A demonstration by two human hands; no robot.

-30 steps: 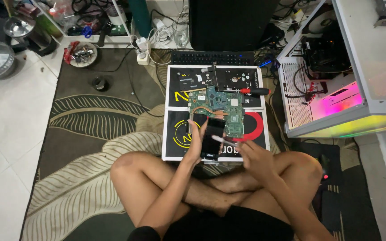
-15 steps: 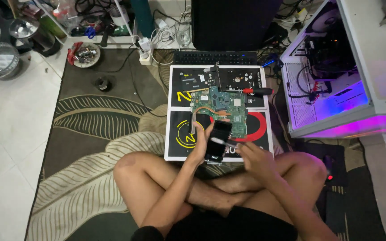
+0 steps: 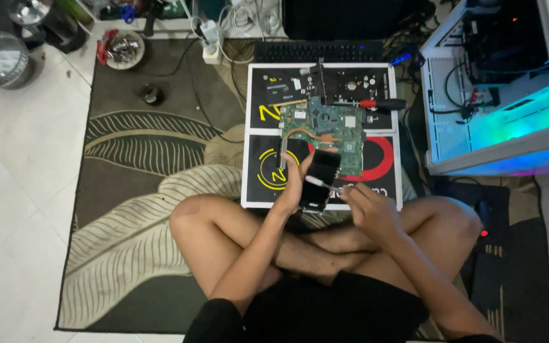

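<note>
Head view is looking straight down on a person sitting cross-legged on a leaf-patterned rug (image 3: 128, 190). Their left hand (image 3: 292, 187) is wrapping its fingers around a flat black component (image 3: 319, 181) and holding it tilted just above the near edge of a black work mat (image 3: 262, 171). At about three o'clock from it, the right hand (image 3: 366, 206) is pinching a thin silvery tool (image 3: 324, 185) between its fingertips, the tip lying against the component's face — what kind of tool it is, I cannot tell.

At twelve o'clock from the hands a green circuit board (image 3: 328, 130) is lying on the mat, and beyond it a screwdriver with a red and black handle (image 3: 382, 103) is resting near the mat's far right corner. At two o'clock an open white computer case (image 3: 478, 121) is glowing blue-green, well apart from the hands. At ten o'clock, far off, a small bowl of bits (image 3: 122, 49) is sitting at the rug's edge.
</note>
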